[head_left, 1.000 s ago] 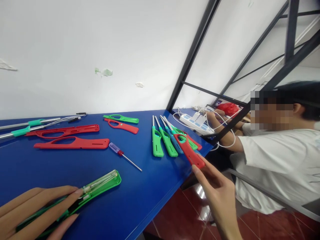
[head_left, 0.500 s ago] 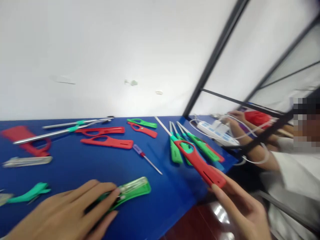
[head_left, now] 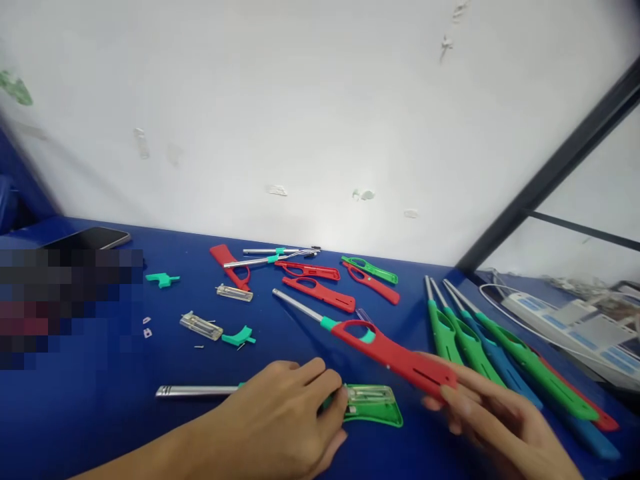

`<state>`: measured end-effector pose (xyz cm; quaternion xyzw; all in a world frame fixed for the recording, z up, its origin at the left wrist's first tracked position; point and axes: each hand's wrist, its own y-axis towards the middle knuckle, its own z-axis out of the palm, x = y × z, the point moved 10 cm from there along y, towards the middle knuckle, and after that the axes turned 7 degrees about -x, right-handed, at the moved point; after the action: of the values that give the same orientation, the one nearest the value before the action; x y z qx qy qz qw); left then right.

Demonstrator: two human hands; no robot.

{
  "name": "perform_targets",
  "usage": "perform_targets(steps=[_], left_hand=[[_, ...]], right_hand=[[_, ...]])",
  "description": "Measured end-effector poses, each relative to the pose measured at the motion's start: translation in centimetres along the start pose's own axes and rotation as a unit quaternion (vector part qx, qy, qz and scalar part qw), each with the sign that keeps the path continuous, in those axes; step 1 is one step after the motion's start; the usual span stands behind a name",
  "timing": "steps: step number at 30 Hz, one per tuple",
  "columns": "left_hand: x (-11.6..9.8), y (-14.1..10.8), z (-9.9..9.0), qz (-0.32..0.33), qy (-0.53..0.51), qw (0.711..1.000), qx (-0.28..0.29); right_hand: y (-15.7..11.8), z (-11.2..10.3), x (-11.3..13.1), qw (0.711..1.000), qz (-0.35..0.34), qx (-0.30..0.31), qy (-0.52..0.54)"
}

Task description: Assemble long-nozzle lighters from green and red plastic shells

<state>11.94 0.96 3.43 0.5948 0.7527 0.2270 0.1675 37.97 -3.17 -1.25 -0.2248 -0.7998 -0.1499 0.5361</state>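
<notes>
A red lighter (head_left: 400,361) slants over the blue bench (head_left: 100,427), its handle end clamped between the fingers of the right hand (head_left: 500,417); those of the left hand (head_left: 287,417) grip an opened green lighter (head_left: 375,414). Loose lighter parts (head_left: 201,326) lie behind, assembled lighters (head_left: 477,353) to the right, before a patchy white wall (head_left: 320,100) and dark metal frame (head_left: 545,190).

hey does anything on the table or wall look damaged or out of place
The wall has chipped-looking patches, some greenish. On the table, loose teal pieces and clear plastic parts lie outside any lighter, and the green lighter in the left hand is open along one side. Nothing looks clearly spilled.
</notes>
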Motion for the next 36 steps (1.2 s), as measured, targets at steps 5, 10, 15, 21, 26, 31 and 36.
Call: perform_targets(steps=[5,10,15,21,26,31,36], left_hand=[[0.0,0.0,0.1,-0.007,0.009,1.000,0.008],[0.1,0.1,0.4,-0.004,0.011,1.000,0.016],[0.3,0.1,0.5,-0.009,0.008,1.000,0.020],[0.2,-0.1,0.3,-0.008,0.017,1.000,0.021],[0.2,0.0,0.5,0.004,0.032,0.999,0.015],[0.0,-0.2,0.8,0.007,0.031,0.999,0.018],[0.1,0.1,-0.1,0.001,0.028,1.000,0.008]], right_hand=[[3.2,5.4,3.2,0.990,-0.073,0.081,-0.089],[4.3,7.1,6.4,0.967,-0.176,0.089,-0.162],[6.5,7.7,12.2,0.915,-0.313,0.036,-0.254],[11.2,14.7,16.3,0.820,-0.433,0.080,-0.365],[14.4,18.4,16.8,0.770,-0.473,0.092,-0.419],[15.8,17.4,15.4,0.756,-0.475,0.053,-0.448],[16.6,14.7,14.4,0.750,-0.465,0.022,-0.470]])
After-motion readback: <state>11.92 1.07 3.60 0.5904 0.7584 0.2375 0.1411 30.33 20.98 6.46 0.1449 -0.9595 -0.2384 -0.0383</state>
